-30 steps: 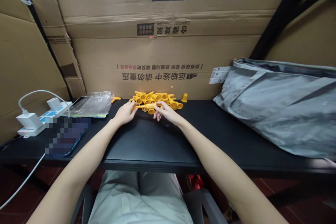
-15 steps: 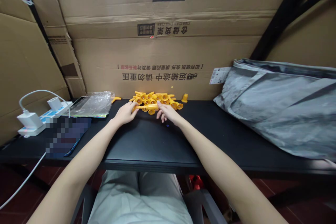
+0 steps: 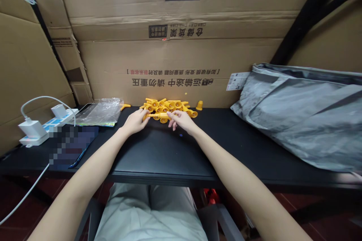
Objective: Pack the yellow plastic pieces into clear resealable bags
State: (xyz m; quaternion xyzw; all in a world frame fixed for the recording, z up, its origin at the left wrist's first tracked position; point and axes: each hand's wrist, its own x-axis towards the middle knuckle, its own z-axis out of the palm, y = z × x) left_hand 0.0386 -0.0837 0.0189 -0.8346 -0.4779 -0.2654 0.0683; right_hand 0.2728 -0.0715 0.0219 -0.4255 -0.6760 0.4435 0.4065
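Note:
Between my hands lies a yellow plastic piece [image 3: 161, 115], held level, with a thin neck on the left and a thicker ribbed body on the right. My left hand [image 3: 136, 121] is closed round its left end. At the other end my right hand [image 3: 182, 120] pinches the thicker part between thumb and fingers. Just behind the hands is a heap of yellow funnel-shaped pieces [image 3: 177, 104], several with round open mouths toward me. The exact kind of the held piece is too small to make out.
One yellow piece [image 3: 199, 105] stands upright right of the heap; a yellow stick-like piece [image 3: 125, 106] lies left. A plastic sleeve [image 3: 97, 113], power strip [image 3: 53, 122] and blurred dark item [image 3: 73, 147] are left. A grey bag [image 3: 296, 116] fills the right. Cardboard [image 3: 175, 56] walls the back.
My right hand's fingers have shifted slightly left along the yellow piece and curled in. My left hand stays in place.

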